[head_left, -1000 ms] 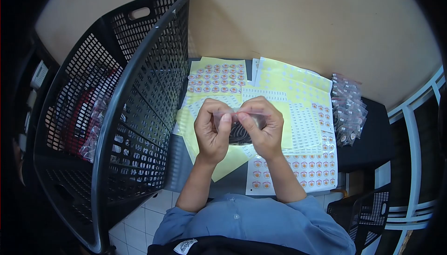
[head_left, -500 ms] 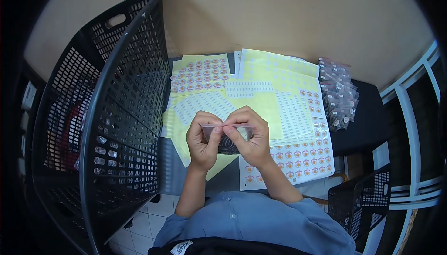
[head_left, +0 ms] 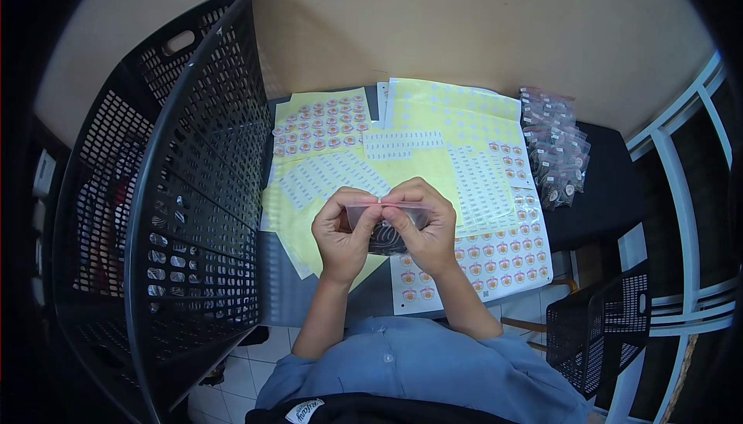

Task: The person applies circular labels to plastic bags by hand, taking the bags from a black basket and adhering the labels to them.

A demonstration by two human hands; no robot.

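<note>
A black basket (head_left: 133, 269) is standing at frame left. Near centre, the left hand (head_left: 340, 238) is pinching a small plastic bag (head_left: 387, 249) by its top edge; I'm thinking uneven tugging could split it, spilling the dark contents (head_left: 385, 238). The right hand (head_left: 433, 234) is pinching alongside, thumbs nearly meeting, forearms slanting inward. More bags (head_left: 553, 145) are lying right.

Item 1: white label (head_left: 304, 411) on the black cloth (head_left: 387, 410) at the person's lap, set at a slant; dark script appears to read "Rifany", smaller line beneath illegible.
Item 2: white label strips (head_left: 402, 145) on yellow backing sheets; rows of small dark characters, too small to read.
Item 3: round orange-centred stickers (head_left: 321, 126) on sheets; lettering indistinct.
Item 4: bagged packets (head_left: 556, 145), small white labels, unreadable.
</note>
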